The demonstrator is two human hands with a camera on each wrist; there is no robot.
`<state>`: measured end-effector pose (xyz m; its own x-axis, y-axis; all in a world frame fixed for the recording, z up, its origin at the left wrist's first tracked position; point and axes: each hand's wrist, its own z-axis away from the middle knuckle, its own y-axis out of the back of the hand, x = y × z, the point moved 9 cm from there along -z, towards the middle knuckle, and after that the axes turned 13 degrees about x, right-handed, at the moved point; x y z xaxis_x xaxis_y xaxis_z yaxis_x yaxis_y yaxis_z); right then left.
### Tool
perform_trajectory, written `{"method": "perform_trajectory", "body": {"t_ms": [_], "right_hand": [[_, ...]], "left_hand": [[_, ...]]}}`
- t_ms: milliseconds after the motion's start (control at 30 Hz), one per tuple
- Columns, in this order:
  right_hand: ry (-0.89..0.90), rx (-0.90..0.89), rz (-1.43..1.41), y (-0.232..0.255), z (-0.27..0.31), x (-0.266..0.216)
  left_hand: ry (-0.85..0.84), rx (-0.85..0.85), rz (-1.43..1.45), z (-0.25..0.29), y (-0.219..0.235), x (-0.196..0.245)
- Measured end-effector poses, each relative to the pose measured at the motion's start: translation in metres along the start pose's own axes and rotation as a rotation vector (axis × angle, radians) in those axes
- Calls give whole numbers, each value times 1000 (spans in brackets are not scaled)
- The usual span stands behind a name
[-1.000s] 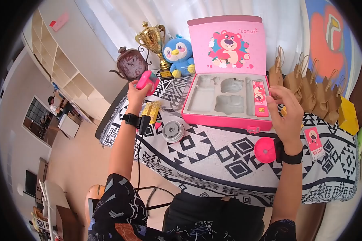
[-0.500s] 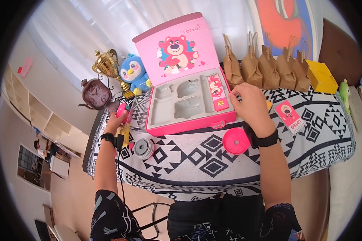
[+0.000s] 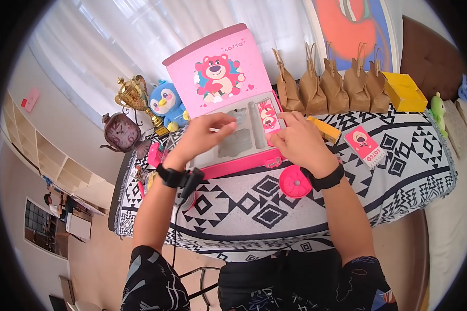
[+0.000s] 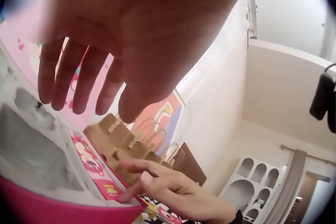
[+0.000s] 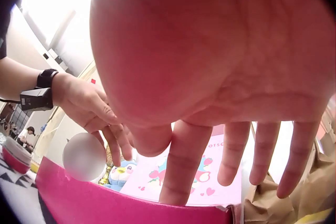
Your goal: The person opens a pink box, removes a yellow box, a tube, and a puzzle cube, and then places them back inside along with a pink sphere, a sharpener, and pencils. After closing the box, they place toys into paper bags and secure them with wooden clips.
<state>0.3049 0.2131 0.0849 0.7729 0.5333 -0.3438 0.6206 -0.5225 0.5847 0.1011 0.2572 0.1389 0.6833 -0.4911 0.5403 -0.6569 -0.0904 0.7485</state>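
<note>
A pink box (image 3: 233, 160) stands with its lid (image 3: 220, 75) raised and a grey moulded tray (image 3: 233, 142) inside. The narrow pink packet (image 3: 268, 118) lies in the tray's right compartment; the other compartments that show hold nothing. Over the tray's left part hovers my left hand (image 3: 200, 137), fingers extended and holding nothing; in the left wrist view the same hand (image 4: 121, 50) hangs above the box. My right hand (image 3: 303, 142) is at the box's right edge beside the packet, fingertips near or on it; whether they touch the packet I cannot tell.
A pink round piece (image 3: 295, 181) lies in front of the box, a pink item (image 3: 154, 154) to its left. Behind stand a clock (image 3: 122, 132), a trophy (image 3: 132, 96), a blue plush (image 3: 167, 103) and several paper bags (image 3: 308, 93). A card (image 3: 365, 145) and yellow boxes (image 3: 404, 92) are at right.
My left hand has let go of the pink item, left beside the box, and moved right over the tray. My right hand remains by the box's right edge. The head view has shifted.
</note>
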Motion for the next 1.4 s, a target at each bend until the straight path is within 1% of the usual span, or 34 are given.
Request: {"method": "perform_trajectory", "body": {"t_ms": [33,67,100,133,200,267,300,367,400,467,500,567,600,667,700,767,800,833,867,900,933,1000,1033,1067,1100,1133,1167,1200,1233,1267,1300,1333,1367,1400], "right_hand": [[-1,3,3,0,0,0],[39,25,5,1,0,-5],[77,46,8,2,0,-8],[71,49,13,0,0,-8],[-13,88,0,0,0,-1],[-34,57,33,1,-1,4],[-51,25,63,0,-2,7],[-70,21,67,0,-1,8],[-91,16,71,0,0,9],[-103,25,71,0,1,9],[-114,31,64,1,1,10],[-107,48,59,3,1,10],[-95,66,48,5,1,8],[-103,49,52,3,0,8],[-110,30,54,2,0,8],[-101,61,47,6,-1,6],[-93,92,40,9,-2,5],[-95,93,40,9,-2,6],[-104,138,30,11,-4,8],[-115,183,20,14,-5,10],[-117,184,20,15,-6,10],[-164,276,-39,25,-9,13],[-165,277,-40,26,-11,14],[-192,348,-93,34,-12,16],[-218,420,-147,41,-14,18],[-216,420,-149,44,-16,17],[-243,491,-191,52,-17,19],[-270,561,-232,59,-16,23],[-257,613,-234,65,-17,25],[-256,608,-233,66,-19,25],[-311,643,-323,70,-18,30],[-366,675,-412,73,-17,36],[-359,725,-429,77,-16,38],[-357,721,-420,78,-17,40]], "left_hand": [[13,-70,-30,-4,-17,6],[25,-142,-60,-8,-32,10],[20,-146,-59,-13,-41,12],[-9,-112,-94,-20,-49,10],[-44,-85,-124,-36,-65,4],[-112,5,-191,-58,-71,-3],[-113,5,-190,-67,-77,-9],[-123,-62,-276,-83,-96,-22],[-129,-63,-274,-90,-102,-26],[-52,-128,-333,-101,-117,-38],[-58,-132,-329,-105,-123,-40],[157,-99,-86,-109,-126,-51],[156,-102,-85,-113,-128,-51],[386,-151,-47,-114,-129,-63],[386,-151,-48,-116,-128,-60],[471,-151,-85,-117,-128,-67],[470,-152,-85,-117,-128,-68],[447,-112,-27,-117,-124,-66],[424,-73,31,-119,-122,-64],[423,-75,29,-119,-121,-65],[414,-46,85,-115,-112,-49],[405,-17,140,-107,-106,-39],[339,-20,214,-104,-105,-30],[272,-22,287,-101,-103,-22],[271,-21,285,-95,-103,-20],[218,34,245,-89,-98,-7],[167,88,206,-81,-92,5],[167,90,207,-71,-93,15],[116,119,363,-61,-90,31],[65,148,518,-55,-87,41],[78,91,491,-53,-93,37],[83,90,499,-49,-94,38],[136,23,548,-45,-102,39],[187,-44,598,-41,-110,39]]}}
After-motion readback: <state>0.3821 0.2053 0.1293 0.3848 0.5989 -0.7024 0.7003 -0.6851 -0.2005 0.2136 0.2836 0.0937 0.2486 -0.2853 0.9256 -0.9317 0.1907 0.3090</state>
